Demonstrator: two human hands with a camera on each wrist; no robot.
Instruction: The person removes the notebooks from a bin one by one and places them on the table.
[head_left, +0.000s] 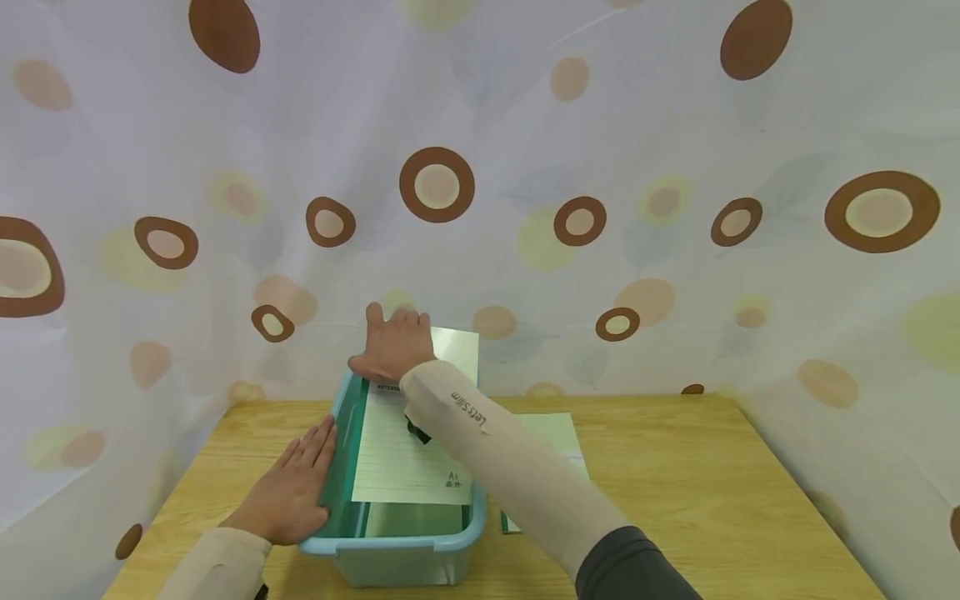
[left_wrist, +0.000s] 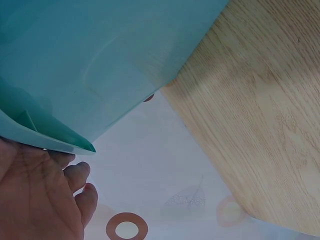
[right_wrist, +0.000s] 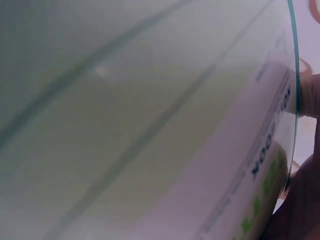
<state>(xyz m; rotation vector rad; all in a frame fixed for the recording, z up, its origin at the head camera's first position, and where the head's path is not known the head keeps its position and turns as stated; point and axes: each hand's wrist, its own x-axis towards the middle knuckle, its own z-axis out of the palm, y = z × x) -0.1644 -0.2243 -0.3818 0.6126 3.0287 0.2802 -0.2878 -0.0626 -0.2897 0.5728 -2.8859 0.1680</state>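
Note:
A light-blue plastic bin (head_left: pixel 405 543) stands on the table. Over its opening is a pale green notebook (head_left: pixel 408 467) with a ruled-line cover, small handwriting near its lower corner and printed lettering higher up. My right hand (head_left: pixel 397 346) grips this notebook at its far left part; in the right wrist view the fingers (right_wrist: pixel 310 97) come round the cover's edge beside the print. On the bin's left side, my left hand (head_left: pixel 288 487) rests against the rim with its fingers straight. Inside the bin, a pale flat surface (head_left: pixel 414 518) shows below the notebook.
Right of the bin, another pale green notebook (head_left: pixel 553 433) lies on the wooden table (head_left: pixel 675 483), partly hidden behind my right forearm. A white sheet with brown and yellow spots (head_left: pixel 510 275) hangs behind the table and along both sides.

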